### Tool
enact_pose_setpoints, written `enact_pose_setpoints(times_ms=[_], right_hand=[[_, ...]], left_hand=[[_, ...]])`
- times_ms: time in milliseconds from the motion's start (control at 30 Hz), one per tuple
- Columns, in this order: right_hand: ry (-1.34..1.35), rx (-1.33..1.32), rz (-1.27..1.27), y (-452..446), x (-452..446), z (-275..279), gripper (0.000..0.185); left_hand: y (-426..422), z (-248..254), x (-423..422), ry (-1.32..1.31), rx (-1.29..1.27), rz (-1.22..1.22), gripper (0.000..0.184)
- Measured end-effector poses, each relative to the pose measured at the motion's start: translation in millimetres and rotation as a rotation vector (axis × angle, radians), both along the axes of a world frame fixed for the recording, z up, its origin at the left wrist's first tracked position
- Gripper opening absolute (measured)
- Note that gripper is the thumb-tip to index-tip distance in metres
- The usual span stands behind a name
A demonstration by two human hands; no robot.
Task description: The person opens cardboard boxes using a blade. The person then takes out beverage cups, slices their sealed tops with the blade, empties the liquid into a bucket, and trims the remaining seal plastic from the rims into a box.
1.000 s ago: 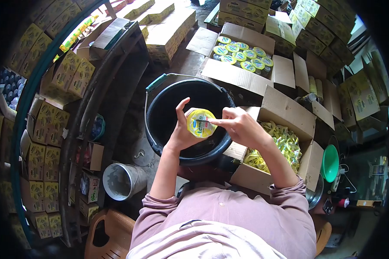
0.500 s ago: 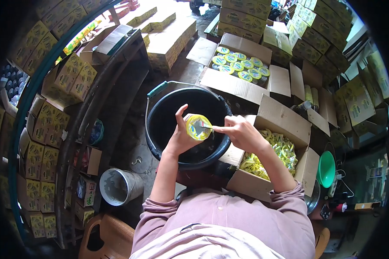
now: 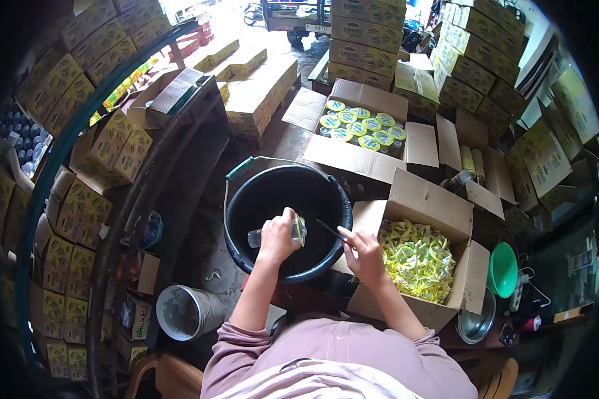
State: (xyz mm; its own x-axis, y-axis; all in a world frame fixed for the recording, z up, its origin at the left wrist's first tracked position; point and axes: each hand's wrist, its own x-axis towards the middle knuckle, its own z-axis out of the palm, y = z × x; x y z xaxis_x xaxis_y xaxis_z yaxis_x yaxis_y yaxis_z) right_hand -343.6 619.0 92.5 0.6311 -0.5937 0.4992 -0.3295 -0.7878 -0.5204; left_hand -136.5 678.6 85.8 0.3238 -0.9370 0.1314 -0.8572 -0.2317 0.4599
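Observation:
Over the black bucket [image 3: 343,199], my left hand [image 3: 279,235] grips a clear plastic cup [image 3: 254,239], tipped on its side with its yellow-rimmed end facing right. A thin dark blade [image 3: 327,227] is pinched in my right hand [image 3: 363,253], near the bucket's right rim, its tip pointing up and left, apart from the cup. Right of that hand, an open carton [image 3: 432,189] holds a heap of yellow and white strips [image 3: 416,259]. Beyond the bucket, another open carton [image 3: 353,158] holds several cups with yellow-rimmed lids [image 3: 370,141]. The bucket's inside is dark.
A grey pail [image 3: 188,312] stands at the lower left, beside a shelf with stacked cartons [image 3: 53,259]. On the right are a green bowl [image 3: 503,269] and a metal bowl [image 3: 478,316]. More cartons [image 3: 366,40] rise at the back.
My left hand has tipped the cup onto its side and moved slightly left. My right hand has drawn back down with the blade, away from the lid. The view has shifted.

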Motion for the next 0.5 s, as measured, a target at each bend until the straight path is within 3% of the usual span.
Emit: enact_pose_setpoints(times_ms=[200,500], right_hand=[[-0.004,-0.015,-0.012,4.5,-4.5,-6.7,0.037],[0.011,-0.020,-0.011,4.6,-4.3,-8.5,0.035]], left_hand=[[-1.2,-15.8,-4.2,-0.224,0.272,-0.063,0.050],[-1.0,-27.5,-9.6,-0.330,0.381,-0.060,0.044]])
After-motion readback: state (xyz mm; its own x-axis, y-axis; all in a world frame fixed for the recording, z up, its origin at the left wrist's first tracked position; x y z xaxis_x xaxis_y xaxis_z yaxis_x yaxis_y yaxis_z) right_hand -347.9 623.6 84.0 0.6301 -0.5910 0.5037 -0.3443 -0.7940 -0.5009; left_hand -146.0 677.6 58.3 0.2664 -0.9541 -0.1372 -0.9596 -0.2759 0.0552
